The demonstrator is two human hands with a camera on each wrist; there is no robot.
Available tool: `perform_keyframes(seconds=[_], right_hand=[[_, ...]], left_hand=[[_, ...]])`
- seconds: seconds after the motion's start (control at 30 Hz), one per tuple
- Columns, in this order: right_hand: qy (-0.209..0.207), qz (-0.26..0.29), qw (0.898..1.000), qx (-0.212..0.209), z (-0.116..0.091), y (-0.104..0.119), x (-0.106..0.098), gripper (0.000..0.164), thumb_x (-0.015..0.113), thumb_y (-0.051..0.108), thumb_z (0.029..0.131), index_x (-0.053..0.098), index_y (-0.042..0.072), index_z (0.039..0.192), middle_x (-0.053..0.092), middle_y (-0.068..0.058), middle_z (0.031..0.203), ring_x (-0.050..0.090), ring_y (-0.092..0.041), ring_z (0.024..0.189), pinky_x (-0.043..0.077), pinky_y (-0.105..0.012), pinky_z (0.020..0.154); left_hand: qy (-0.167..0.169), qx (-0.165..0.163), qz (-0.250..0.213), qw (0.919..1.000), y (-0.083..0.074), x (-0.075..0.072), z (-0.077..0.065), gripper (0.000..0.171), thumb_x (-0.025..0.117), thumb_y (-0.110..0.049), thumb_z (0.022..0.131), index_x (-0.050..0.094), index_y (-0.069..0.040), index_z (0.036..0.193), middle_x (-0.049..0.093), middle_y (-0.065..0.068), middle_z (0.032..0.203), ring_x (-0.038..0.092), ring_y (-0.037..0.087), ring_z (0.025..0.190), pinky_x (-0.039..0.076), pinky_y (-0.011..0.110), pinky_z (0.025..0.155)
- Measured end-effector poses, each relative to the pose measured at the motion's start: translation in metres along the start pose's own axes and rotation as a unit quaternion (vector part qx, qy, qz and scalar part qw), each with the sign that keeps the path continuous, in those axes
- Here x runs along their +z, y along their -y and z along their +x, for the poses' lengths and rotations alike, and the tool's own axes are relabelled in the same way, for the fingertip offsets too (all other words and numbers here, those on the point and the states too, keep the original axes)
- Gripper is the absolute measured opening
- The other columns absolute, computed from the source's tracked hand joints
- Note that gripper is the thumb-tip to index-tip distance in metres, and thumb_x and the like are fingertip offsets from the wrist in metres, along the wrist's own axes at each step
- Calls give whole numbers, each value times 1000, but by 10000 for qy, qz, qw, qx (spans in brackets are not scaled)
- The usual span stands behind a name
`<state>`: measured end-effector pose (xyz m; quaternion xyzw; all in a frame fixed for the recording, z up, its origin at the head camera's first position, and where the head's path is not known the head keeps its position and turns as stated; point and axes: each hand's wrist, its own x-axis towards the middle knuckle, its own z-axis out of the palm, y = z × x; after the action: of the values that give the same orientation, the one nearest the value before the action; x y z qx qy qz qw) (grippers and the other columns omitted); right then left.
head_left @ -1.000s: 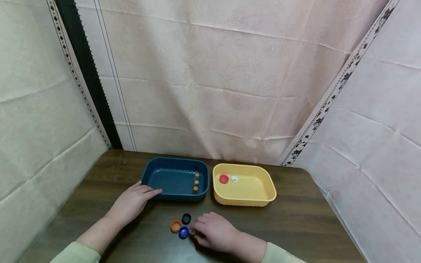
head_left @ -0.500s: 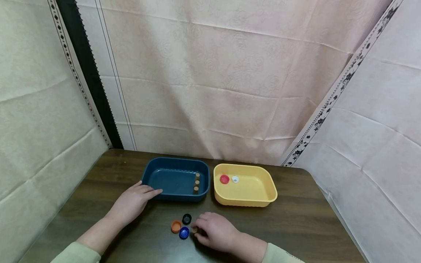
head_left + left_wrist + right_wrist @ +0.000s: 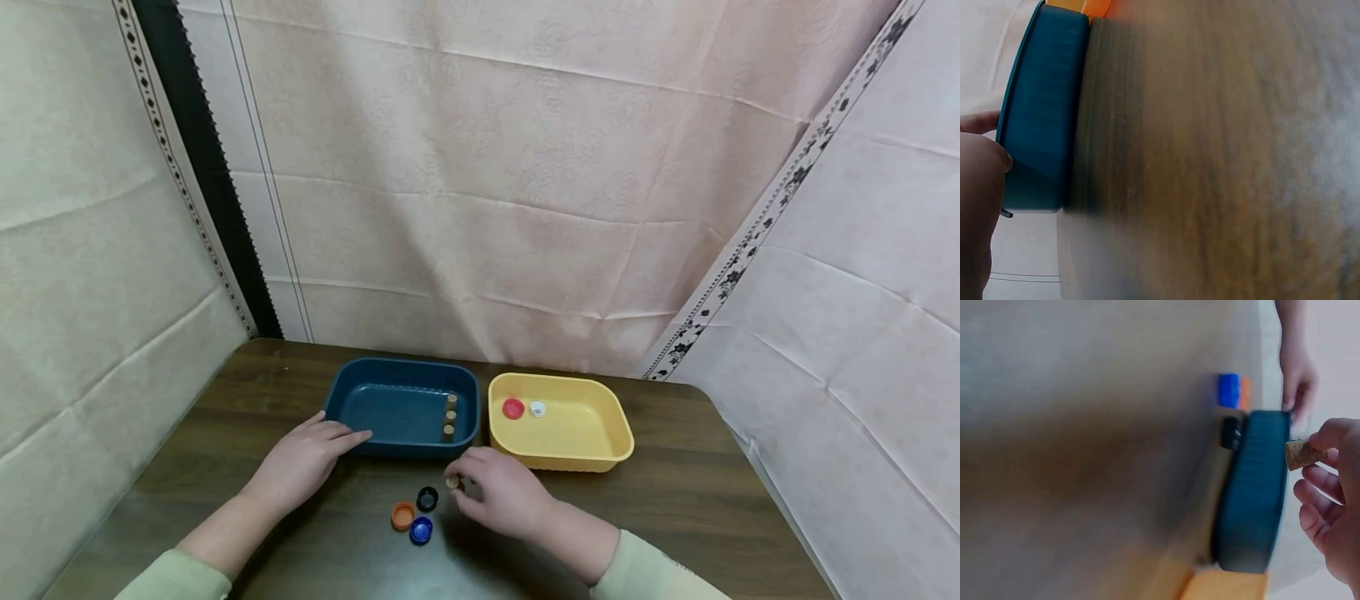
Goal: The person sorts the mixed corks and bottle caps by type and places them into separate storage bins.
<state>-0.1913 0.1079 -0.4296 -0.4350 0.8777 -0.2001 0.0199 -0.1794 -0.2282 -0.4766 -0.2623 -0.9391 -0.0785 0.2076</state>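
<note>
My right hand [image 3: 504, 493] pinches a cork [image 3: 1302, 454] between thumb and fingertips, raised over the table in front of the two bins. The other fingers curl loosely below it. My left hand [image 3: 303, 458] holds the front left corner of the dark blue bin [image 3: 1041, 112], thumb over the rim and a fingertip against the outer wall. Several corks [image 3: 449, 416] stand in a row along that bin's right side. On the table between the hands lie three bottle caps: an orange cap [image 3: 402, 517], a black cap [image 3: 427, 499] and a blue cap [image 3: 421, 531].
A yellow bin [image 3: 577, 425] stands to the right of the blue one, holding a red cap [image 3: 513, 408] and a white cap [image 3: 537, 409]. Pale cloth [image 3: 480, 183] hangs behind and at both sides of the wooden table [image 3: 675, 500].
The right hand has lifted the cork from beside the blue cap and carried it away toward the bins. The left hand has stayed at the blue bin's corner.
</note>
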Motion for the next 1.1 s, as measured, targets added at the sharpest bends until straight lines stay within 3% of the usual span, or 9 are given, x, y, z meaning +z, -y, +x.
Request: perform_keyframes(seconds=[0.23, 0.57, 0.8, 1.1], right_hand=[[-334, 66, 9992, 189, 10, -2, -18, 25, 68, 28, 95, 70, 18, 118, 66, 12, 102, 61, -10, 88, 54, -18, 79], [-430, -72, 9987, 276, 19, -3, -27, 28, 68, 29, 95, 70, 18, 120, 68, 10, 106, 61, -9, 93, 55, -22, 84], [-604, -165, 9971, 428, 42, -9, -41, 27, 68, 28, 95, 71, 16, 119, 67, 8, 103, 59, -9, 87, 55, -24, 80], [-154, -421, 9953, 864, 82, -16, -57, 26, 65, 25, 97, 70, 14, 120, 67, 2, 110, 63, -18, 100, 54, -33, 91]], left_hand=[[-62, 9, 18, 10000, 1, 1, -1, 46, 73, 4, 85, 71, -21, 123, 74, 0, 105, 68, 20, 102, 46, 53, 104], [-40, 12, 22, 10000, 1, -1, 0, 46, 72, 4, 84, 70, -21, 123, 73, 0, 105, 68, 20, 102, 46, 53, 104], [-74, 14, 17, 10000, 1, -1, -2, 46, 73, 5, 84, 71, -20, 122, 74, -1, 103, 68, 19, 100, 46, 53, 103], [24, -66, 5, 10000, 0, -2, -1, 45, 71, 4, 86, 71, -21, 123, 74, -2, 105, 67, 19, 102, 45, 53, 105]])
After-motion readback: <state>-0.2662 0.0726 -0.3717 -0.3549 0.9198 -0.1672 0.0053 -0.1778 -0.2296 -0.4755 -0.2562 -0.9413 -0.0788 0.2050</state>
